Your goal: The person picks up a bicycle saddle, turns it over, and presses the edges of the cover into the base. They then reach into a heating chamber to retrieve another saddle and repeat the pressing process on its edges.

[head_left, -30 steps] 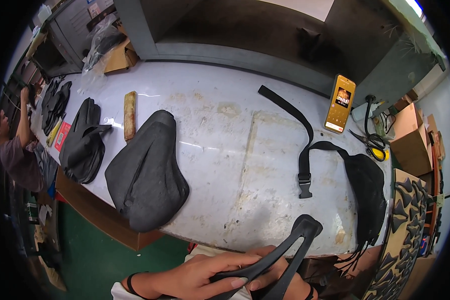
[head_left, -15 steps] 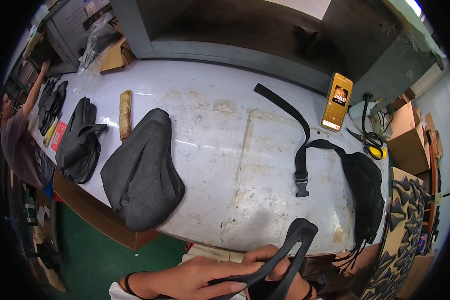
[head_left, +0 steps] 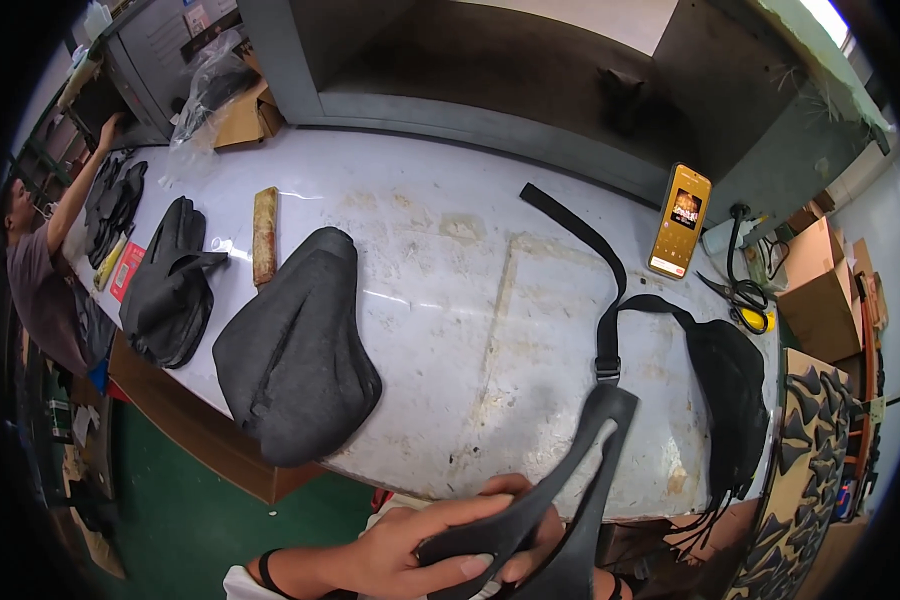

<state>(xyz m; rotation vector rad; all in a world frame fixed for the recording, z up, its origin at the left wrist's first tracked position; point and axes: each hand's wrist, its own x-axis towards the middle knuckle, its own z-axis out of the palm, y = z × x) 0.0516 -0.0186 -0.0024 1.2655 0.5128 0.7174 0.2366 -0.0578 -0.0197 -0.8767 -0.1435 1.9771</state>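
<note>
At the near edge of the surface (head_left: 450, 300), the left hand (head_left: 410, 545) grasps a black strap piece (head_left: 560, 480), fingers (head_left: 470, 567) clenched; the right hand (head_left: 545, 530) is mostly hidden, grip unclear.

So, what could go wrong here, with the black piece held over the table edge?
1. The black strap piece reaches from the left hand toward the buckle of the black waist bag; it might snag on it.
2. The grey bag overhangs the table edge and could slide off if bumped.
3. The phone stands nearly upright; a tug on the long strap might tip it.
</note>
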